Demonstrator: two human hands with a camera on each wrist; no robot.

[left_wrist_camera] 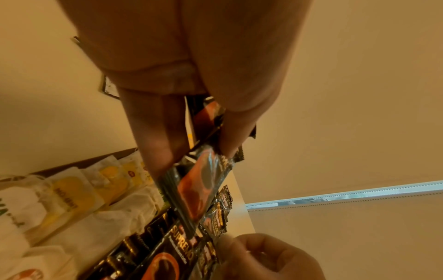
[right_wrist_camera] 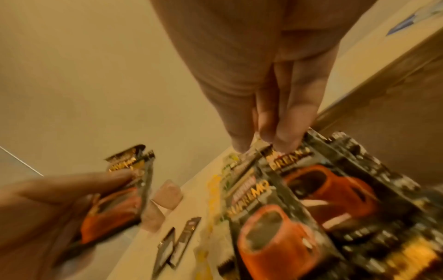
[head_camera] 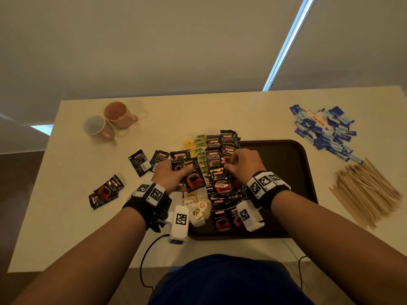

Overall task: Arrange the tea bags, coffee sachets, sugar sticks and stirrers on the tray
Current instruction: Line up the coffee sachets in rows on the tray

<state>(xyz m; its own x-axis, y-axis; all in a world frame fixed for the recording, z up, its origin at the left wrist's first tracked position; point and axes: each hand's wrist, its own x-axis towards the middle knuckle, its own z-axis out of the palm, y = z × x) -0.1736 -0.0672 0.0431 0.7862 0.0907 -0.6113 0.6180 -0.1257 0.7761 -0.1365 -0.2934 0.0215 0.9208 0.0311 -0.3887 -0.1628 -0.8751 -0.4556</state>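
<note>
Left hand [head_camera: 170, 176] grips coffee sachets [head_camera: 191, 172] — right hand [head_camera: 244, 165] touches tray's [head_camera: 293, 155] rows.

1. The coffee sachets [head_camera: 217, 166] I am looking at are showing black, with red and gold lettering and a red-orange cup printed on each.
2. The tea bags [head_camera: 200, 150] are showing pale white paper with yellow and green tags.
3. The tray [head_camera: 293, 164] is looking dark brown.
4. The sugar sticks [head_camera: 323, 130] are showing dark blue, light blue and white, a few with red lettering.
5. The stirrers [head_camera: 365, 190] are looking pale wood-tan.
6. The bench [head_camera: 77, 172] is looking cream.
7. The two mugs [head_camera: 110, 119] are showing pink, one with a whitish inside.
8. The bands on my wrists are showing black with black-and-white square-patterned tags.
</note>
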